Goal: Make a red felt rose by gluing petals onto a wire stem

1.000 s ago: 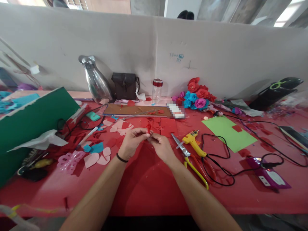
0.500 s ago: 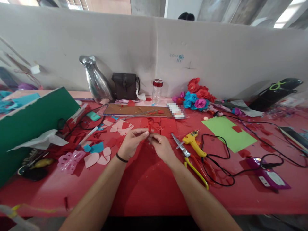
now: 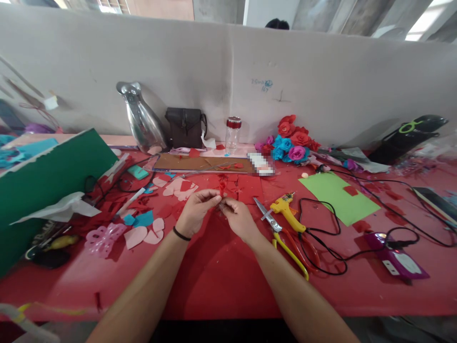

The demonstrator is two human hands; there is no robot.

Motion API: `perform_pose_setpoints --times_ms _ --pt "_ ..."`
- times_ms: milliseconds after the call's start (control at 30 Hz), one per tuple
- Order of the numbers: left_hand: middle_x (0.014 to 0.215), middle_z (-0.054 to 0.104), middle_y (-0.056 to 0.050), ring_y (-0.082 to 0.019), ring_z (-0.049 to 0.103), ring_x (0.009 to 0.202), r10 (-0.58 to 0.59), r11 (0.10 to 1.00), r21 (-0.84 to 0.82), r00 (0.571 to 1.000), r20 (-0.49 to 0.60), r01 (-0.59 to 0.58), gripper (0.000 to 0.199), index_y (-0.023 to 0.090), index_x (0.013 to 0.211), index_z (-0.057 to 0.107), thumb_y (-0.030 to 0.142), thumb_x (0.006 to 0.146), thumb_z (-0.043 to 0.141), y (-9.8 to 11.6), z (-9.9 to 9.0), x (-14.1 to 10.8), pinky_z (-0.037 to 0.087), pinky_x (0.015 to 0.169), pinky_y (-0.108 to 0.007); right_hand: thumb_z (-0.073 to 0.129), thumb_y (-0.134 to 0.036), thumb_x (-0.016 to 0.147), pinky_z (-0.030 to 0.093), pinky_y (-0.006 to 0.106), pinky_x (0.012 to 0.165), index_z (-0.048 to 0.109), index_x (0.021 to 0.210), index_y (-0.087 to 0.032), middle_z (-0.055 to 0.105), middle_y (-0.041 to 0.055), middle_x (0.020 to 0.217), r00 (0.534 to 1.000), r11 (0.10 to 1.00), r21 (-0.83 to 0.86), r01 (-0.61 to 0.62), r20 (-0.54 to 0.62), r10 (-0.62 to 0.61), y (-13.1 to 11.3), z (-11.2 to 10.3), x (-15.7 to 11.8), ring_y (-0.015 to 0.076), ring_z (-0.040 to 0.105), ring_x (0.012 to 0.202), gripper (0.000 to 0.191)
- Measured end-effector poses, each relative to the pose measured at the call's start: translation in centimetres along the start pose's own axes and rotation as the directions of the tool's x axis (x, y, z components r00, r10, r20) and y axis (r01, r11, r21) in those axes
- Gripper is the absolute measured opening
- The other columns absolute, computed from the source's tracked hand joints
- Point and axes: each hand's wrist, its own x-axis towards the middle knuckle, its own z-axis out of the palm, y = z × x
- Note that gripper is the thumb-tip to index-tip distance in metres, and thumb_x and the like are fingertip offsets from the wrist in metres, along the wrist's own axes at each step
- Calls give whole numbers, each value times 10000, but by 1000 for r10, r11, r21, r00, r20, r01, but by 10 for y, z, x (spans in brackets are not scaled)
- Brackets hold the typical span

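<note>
My left hand [image 3: 197, 209] and my right hand [image 3: 237, 216] meet over the middle of the red table. Between their fingertips stands a small piece of red paper [image 3: 222, 186], upright and narrow; the fingers cover its lower part. My left thumb and forefinger pinch it from one side. From the other, my right thumb and fingers close at its base. Flat red paper pieces [image 3: 250, 188] lie just beyond the hands. Pink paper petals [image 3: 178, 186] spread to the left of them. Scissors [image 3: 273, 223] with red and yellow handles rest right of my right hand, beside a yellow glue gun [image 3: 287, 209].
Green paper [image 3: 341, 197] and a purple power strip [image 3: 396, 257] with black cables lie right. Paper flowers [image 3: 294, 138], a glass jar [image 3: 233, 136], a dark bag [image 3: 184, 127] and a steel jug [image 3: 141, 116] line the wall. A green board [image 3: 53, 186] leans left.
My hands stay almost in the same place, still pinching the red paper. The whole view has shifted very slightly; nothing on the table has visibly moved.
</note>
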Motion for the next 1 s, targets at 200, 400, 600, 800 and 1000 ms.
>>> perform_pose_setpoints --times_ms 200,400,600,800,1000 --pt "688 688 -28 -119 580 630 -18 1000 -25 1000 25 19 216 157 745 714 255 567 789 -2 -1 0 445 610 -234 463 -281 817 423 249 623 569 709 -187 603 -4 680 1000 1000 11 -2 -12 2 2 1 1 138 520 604 178" --pt "628 652 -4 -95 543 559 3 1000 -11 999 33 -3 154 153 659 682 246 582 777 0 -1 0 430 555 -220 460 -262 831 426 255 669 622 778 -178 635 5 726 1000 999 -23 26 0 -26 6 2 1 147 547 667 190" --pt "669 667 -18 -109 567 630 -24 1000 7 999 24 24 212 148 723 704 242 553 791 4 2 -2 439 603 -222 447 -240 840 424 252 648 622 793 -168 638 6 708 1000 998 -62 27 -13 -28 8 2 1 143 547 639 195" --pt "659 673 -14 -113 561 603 11 1000 17 1000 -17 -11 179 159 619 678 217 505 803 5 3 -1 440 602 -243 452 -168 816 447 274 711 625 763 -176 666 17 751 999 998 -28 52 5 -52 5 2 1 165 593 710 182" --pt "656 680 -23 -121 587 630 -7 1000 4 1000 -10 7 184 157 665 694 222 527 798 4 3 0 447 631 -243 450 -129 806 460 291 752 659 850 -184 691 16 795 999 999 7 52 -14 -52 2 1 1 172 614 752 220"
